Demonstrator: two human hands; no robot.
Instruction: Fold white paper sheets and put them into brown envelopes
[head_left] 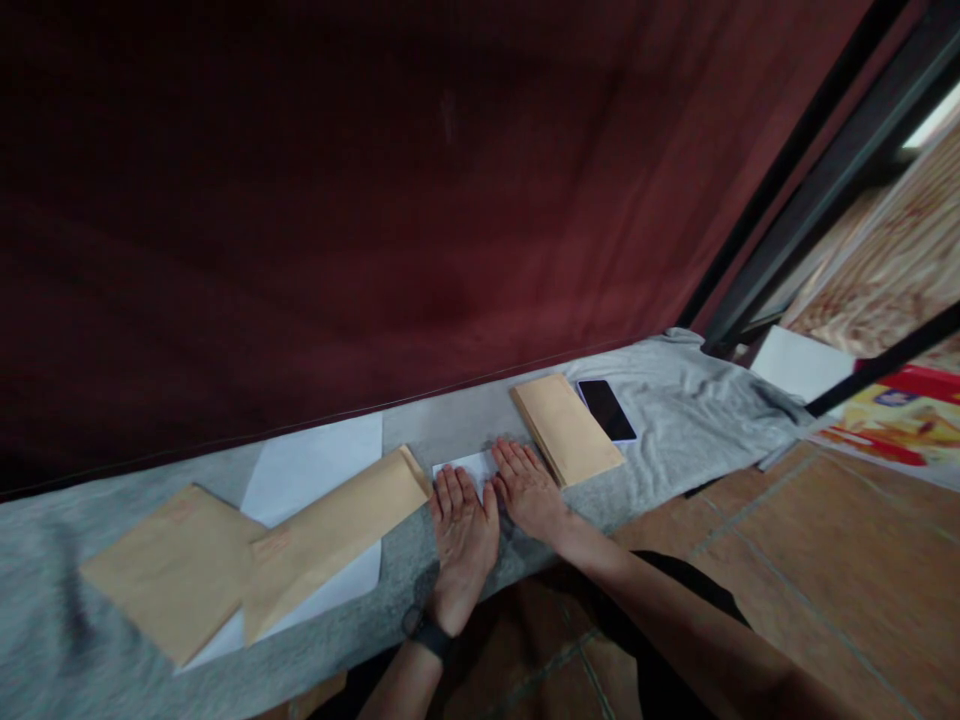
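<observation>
A small piece of white paper [474, 466] lies on the grey cloth, partly covered by both hands. My left hand [461, 528] rests flat on its left side, fingers stretched out. Flat over the right side of the paper is my right hand [526, 490], its fingers also straight. Just left of my left hand lies a long brown envelope [337, 535], its near end by my fingers. To the right, a stack of brown envelopes [571, 430] sits close to my right hand.
Another brown envelope [176, 570] and large white sheets [319, 465] lie at the left. A phone [607, 410] is beside the stack. Grey cloth [675, 400] covers the narrow surface, with a dark red curtain [375, 200] behind it. Dark metal bars [810, 190] stand at the right.
</observation>
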